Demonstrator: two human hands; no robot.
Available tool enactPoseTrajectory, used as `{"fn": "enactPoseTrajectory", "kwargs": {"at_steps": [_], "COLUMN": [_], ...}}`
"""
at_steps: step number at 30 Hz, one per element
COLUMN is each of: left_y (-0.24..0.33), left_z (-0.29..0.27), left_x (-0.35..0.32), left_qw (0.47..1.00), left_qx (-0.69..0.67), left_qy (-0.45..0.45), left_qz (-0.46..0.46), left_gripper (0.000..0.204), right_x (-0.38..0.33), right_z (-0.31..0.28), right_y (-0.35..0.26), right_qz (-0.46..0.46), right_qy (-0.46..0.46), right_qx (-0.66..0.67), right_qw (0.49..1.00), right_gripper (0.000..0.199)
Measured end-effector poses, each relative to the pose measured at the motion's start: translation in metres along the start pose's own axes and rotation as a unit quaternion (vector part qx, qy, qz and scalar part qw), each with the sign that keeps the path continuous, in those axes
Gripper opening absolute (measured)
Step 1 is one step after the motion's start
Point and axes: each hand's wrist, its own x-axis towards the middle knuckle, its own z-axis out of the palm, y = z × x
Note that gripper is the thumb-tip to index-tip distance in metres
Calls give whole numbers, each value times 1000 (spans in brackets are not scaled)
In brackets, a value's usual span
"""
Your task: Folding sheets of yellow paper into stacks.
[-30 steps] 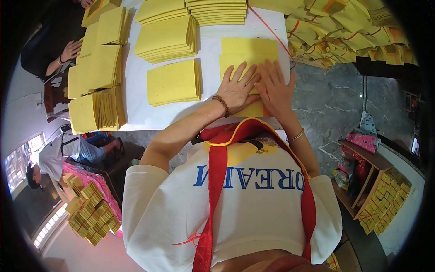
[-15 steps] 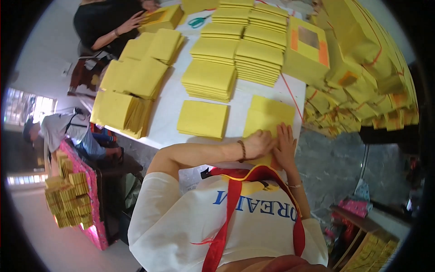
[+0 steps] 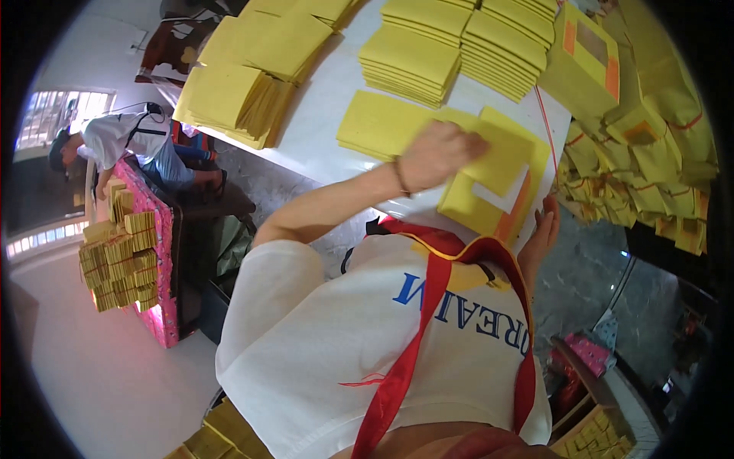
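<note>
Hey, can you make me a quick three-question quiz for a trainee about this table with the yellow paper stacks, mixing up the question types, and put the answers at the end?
1. Which of these is nearest the right hand?
A. The stacks at the table's far side
B. The yellow paper with the orange strip
C. The pair of shorts on the person at the left

2. True or false: the left hand has its fingers curled in rather than spread flat.

3. Fill in the blank: at the left, bundles sit on a ____ cloth.

Key: 1: B; 2: true; 3: pink.
</note>
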Motion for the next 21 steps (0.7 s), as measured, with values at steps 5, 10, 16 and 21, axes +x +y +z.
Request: {"fn": "enactPoseTrajectory", "kwargs": {"at_steps": [5, 10, 16, 21], "left_y": [-42, -69, -43, -40], "left_z": [-63, -46, -36, -34], "left_x": [-61, -104, -122, -125], "left_qw": [992, 961, 939, 920], "left_qx": [93, 118, 140, 136], "left_qy": [-82, -235, -289, -325], "left_qz": [-35, -90, -126, -172], "left_gripper": [52, 53, 65, 70], "right_x": [-4, -8, -12, -6], "right_z": [-6, -2, -14, -8], "right_y": [19, 20, 35, 24], "right_qz": [50, 49, -1, -183], "right_qy": [20, -17, 5, -44], "right_qx": [-24, -18, -29, -209], "right_qw": [998, 998, 1000, 959], "right_gripper": [33, 30, 28, 30]}}
